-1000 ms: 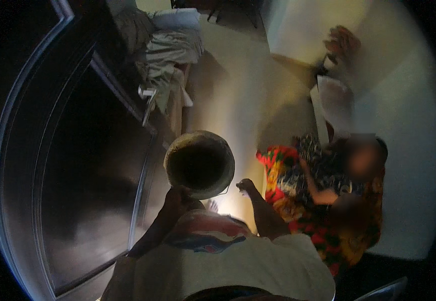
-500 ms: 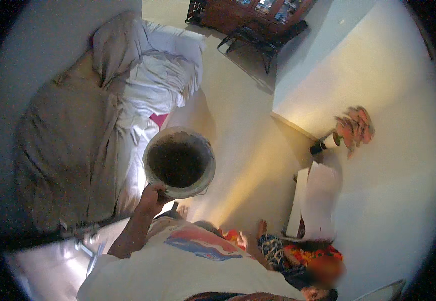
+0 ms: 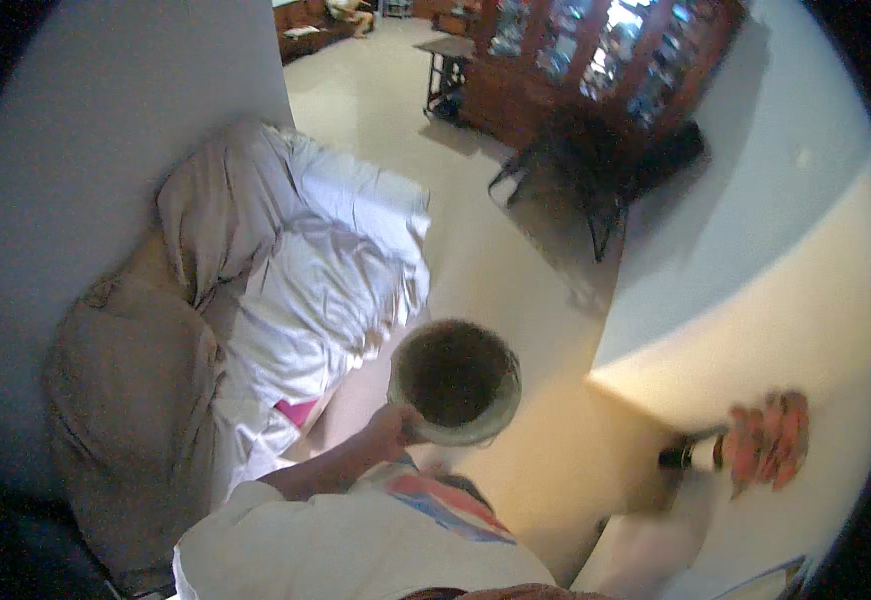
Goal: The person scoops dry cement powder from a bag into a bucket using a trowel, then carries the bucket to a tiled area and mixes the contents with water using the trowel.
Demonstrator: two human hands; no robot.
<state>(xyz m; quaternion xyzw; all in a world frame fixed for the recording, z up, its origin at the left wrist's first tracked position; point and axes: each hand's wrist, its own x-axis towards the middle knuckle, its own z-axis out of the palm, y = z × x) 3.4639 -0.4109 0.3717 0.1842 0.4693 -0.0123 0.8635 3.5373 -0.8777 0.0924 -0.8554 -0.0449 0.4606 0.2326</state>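
Our left hand (image 3: 392, 432) is closed around the near rim of a round metal bowl (image 3: 455, 380), fingers curled over the edge, and it carries the bowl out in front of our chest, above the pale floor (image 3: 515, 270). The bowl sits roughly level and its inside looks dark; we cannot tell what, if anything, is in it. Our left forearm comes up from the lower edge out of a white sleeve, and the front of our white shirt (image 3: 355, 550) shows a red and blue print just below the bowl. Our right hand does not show anywhere in the view, so we cannot say how it stands. To the left of the bowl, against a pale wall (image 3: 85, 130), lies a heap of soft things: tan cushions (image 3: 125, 400) nearest us and white bedding (image 3: 325, 270) beyond them, with a small pink scrap (image 3: 297, 411) peeping out at the heap's near edge. On the right, well apart from the bowl, a blurred reddish object (image 3: 767, 440) with a dark bottle-like thing (image 3: 690, 452) just beside it rests on a light surface (image 3: 805, 290). Farther off stand a dark metal chair (image 3: 595, 170) and a wooden glass-fronted cabinet (image 3: 605, 60).
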